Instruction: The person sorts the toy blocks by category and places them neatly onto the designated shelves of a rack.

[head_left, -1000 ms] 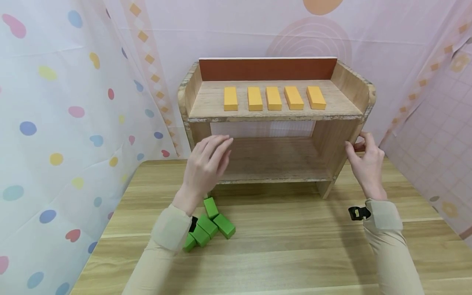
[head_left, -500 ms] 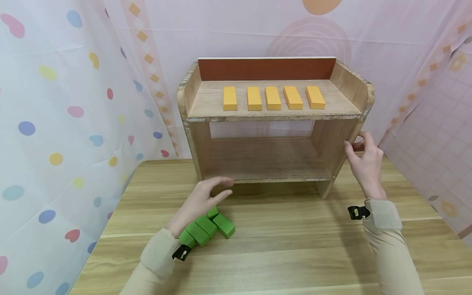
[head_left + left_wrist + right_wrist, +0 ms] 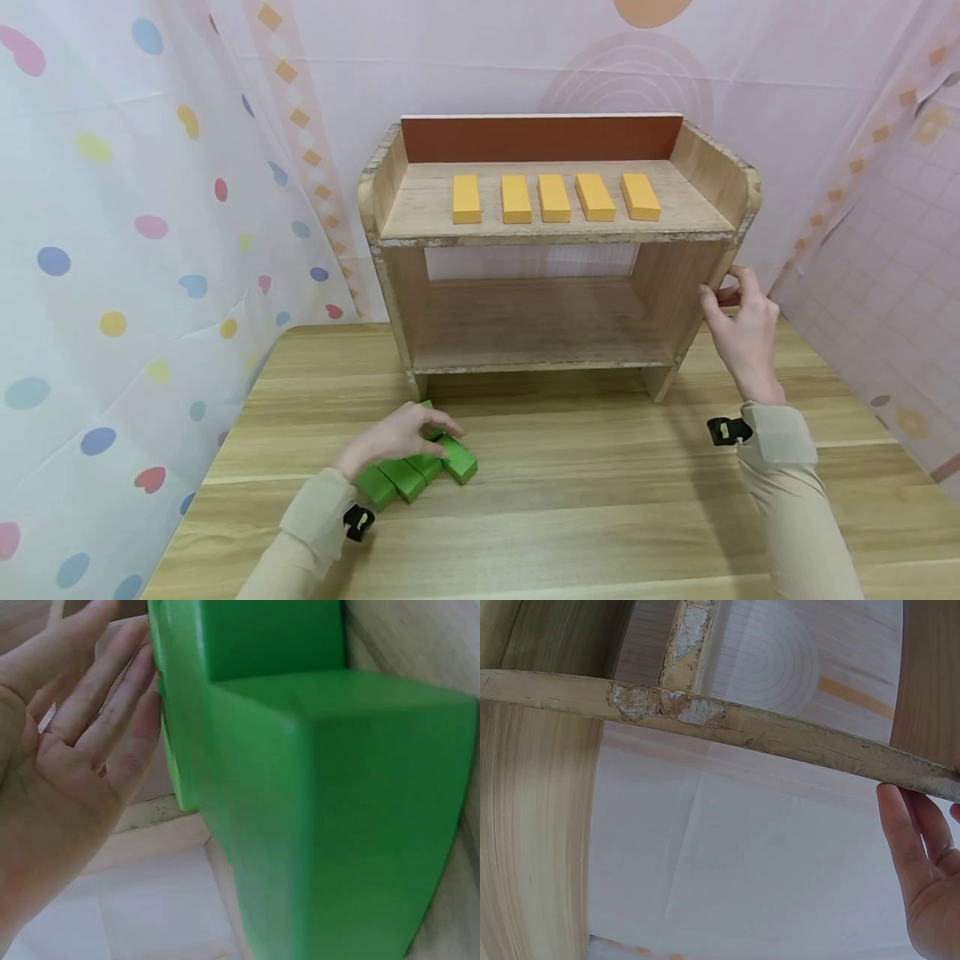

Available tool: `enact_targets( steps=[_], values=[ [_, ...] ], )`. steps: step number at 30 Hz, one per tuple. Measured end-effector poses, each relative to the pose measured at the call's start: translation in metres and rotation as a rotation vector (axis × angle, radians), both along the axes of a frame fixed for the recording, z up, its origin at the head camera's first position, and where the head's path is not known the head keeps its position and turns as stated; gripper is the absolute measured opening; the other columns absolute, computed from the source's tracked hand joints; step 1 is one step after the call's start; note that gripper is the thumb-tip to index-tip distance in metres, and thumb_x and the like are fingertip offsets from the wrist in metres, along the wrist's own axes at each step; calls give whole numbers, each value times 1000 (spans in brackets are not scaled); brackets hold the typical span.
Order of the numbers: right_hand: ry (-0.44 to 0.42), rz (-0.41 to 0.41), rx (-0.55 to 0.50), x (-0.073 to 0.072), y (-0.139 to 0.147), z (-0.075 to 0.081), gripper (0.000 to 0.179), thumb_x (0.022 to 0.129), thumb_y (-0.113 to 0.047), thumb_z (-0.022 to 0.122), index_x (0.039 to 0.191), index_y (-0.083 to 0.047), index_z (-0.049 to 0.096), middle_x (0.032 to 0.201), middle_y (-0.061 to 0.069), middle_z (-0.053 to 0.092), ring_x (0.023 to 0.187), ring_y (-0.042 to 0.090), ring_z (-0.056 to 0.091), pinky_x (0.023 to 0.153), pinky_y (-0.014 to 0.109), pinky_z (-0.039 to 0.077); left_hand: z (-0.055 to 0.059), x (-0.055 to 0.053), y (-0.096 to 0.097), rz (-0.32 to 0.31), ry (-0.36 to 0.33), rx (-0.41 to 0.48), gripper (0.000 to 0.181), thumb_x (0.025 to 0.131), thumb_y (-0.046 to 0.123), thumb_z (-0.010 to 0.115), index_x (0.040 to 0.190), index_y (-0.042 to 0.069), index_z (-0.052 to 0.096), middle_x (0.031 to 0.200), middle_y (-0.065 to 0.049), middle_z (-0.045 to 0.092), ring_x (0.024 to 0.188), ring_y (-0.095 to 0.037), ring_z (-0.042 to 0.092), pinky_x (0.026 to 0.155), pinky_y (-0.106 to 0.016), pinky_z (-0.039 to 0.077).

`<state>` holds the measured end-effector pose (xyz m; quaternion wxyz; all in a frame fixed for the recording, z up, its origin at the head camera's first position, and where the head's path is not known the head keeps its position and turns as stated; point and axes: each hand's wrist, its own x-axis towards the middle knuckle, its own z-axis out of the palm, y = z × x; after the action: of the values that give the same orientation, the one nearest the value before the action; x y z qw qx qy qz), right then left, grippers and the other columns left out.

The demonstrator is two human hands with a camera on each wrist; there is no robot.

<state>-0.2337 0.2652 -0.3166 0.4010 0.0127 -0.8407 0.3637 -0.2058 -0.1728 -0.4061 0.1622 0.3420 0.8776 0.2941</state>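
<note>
My left hand (image 3: 401,437) hangs over a cluster of green blocks (image 3: 402,479) on the table, thumb and fingers spread. Its fingertips are close to the rightmost green block (image 3: 461,463). In the left wrist view the fingers reach out nearly straight alongside the green blocks (image 3: 360,810), and part of the cluster is hidden under the hand in the head view. My right hand (image 3: 746,333) holds the right side panel of a small wooden shelf (image 3: 555,239), its thumb at the front edge. The right wrist view shows fingertips against the worn panel edge (image 3: 780,739).
Several yellow-orange blocks (image 3: 553,198) lie in a row on the shelf's top board. Below it is a lower board (image 3: 540,325). The shelf stands at the back of the wooden table (image 3: 585,508), before a patterned curtain (image 3: 480,58).
My left hand has come down from in front of the shelf's left side to the green blocks. The right hand stays on the shelf, and the yellow-orange blocks keep their places.
</note>
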Motion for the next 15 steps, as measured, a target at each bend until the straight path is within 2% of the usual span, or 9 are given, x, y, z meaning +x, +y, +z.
enact_targets(
  steps=[7, 12, 15],
  values=[
    [5, -3, 8, -1, 0, 0, 29, 90, -17, 60, 113, 1, 57, 76, 24, 64, 62, -24, 38, 56, -4, 32, -2, -2, 3, 25, 78, -54, 27, 80, 8, 73, 108, 8, 71, 112, -9, 71, 112, -31, 62, 95, -45, 51],
    [2, -3, 1, -1, 0, 0, 29, 90, -16, 60, 113, 1, 57, 76, 24, 64, 62, -24, 39, 55, -4, 33, -4, -3, 7, 42, 98, -73, 25, 81, 14, 74, 104, 8, 72, 110, -9, 71, 109, -30, 63, 93, -43, 51],
    [0, -2, 2, 0, 0, 0, 29, 90, -16, 60, 114, 1, 57, 76, 24, 64, 62, -23, 39, 54, -3, 33, -6, -3, 10, 50, 74, -84, 28, 81, 18, 74, 108, 8, 71, 113, -10, 70, 112, -30, 61, 96, -44, 50]
  ],
)
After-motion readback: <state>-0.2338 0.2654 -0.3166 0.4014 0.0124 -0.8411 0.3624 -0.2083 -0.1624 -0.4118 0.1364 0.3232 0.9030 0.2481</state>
